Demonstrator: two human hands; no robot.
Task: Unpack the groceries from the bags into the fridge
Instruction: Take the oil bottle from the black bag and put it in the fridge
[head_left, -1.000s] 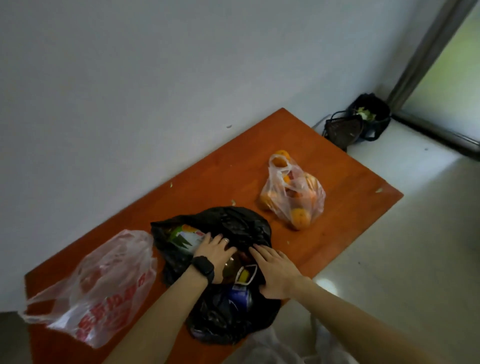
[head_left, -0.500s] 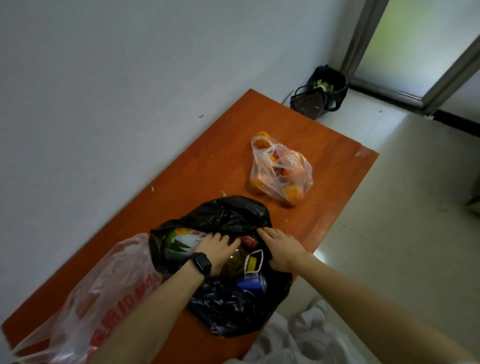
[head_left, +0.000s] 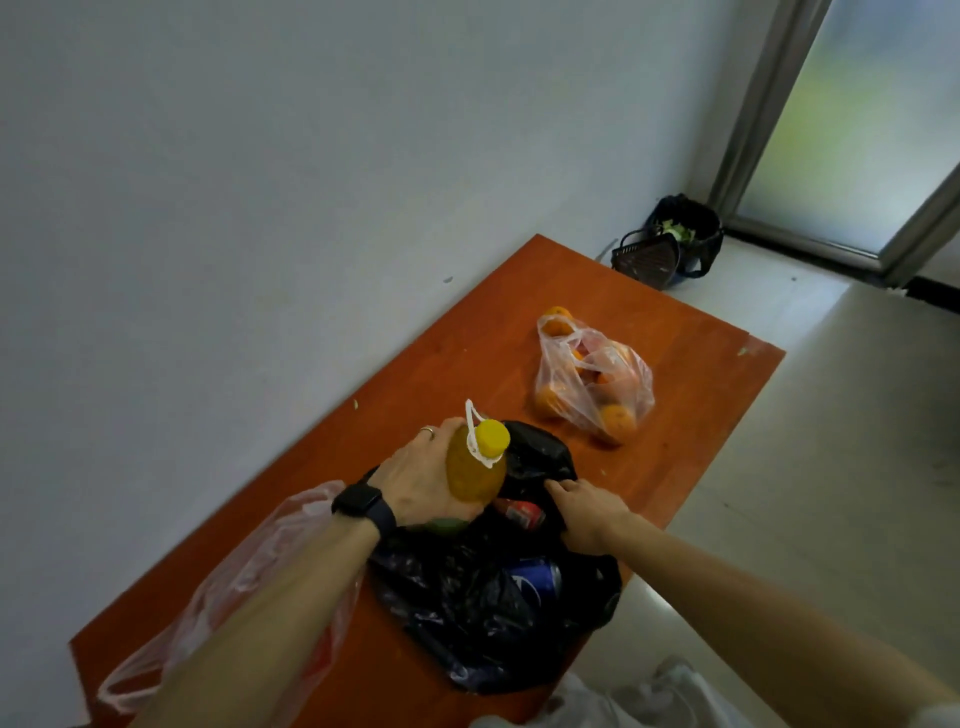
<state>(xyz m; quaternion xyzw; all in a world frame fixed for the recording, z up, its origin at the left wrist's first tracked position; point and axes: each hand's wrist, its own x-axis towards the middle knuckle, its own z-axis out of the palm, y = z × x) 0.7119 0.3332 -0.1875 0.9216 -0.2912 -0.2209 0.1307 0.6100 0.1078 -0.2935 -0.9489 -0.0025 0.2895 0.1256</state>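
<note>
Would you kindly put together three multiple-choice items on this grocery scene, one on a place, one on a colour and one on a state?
1. Where does the clear bag of oranges lie on the orange table?
A. Beyond the black bag, nearer the table's far end
B. Inside the black bag
C. On the floor by the door

2. What colour is the cap of the juice bottle?
A. Red
B. Yellow
C. Blue

3. What is the left hand doing?
A. Lying flat on the table
B. Gripping the juice bottle above the black bag
C. Holding the bag of oranges

Answers:
1. A, since the oranges sit on the table past the black bag, apart from it.
2. B, since the cap shows yellow above the orange liquid.
3. B, since its fingers wrap the bottle's body while the right hand holds the bag's edge.
</note>
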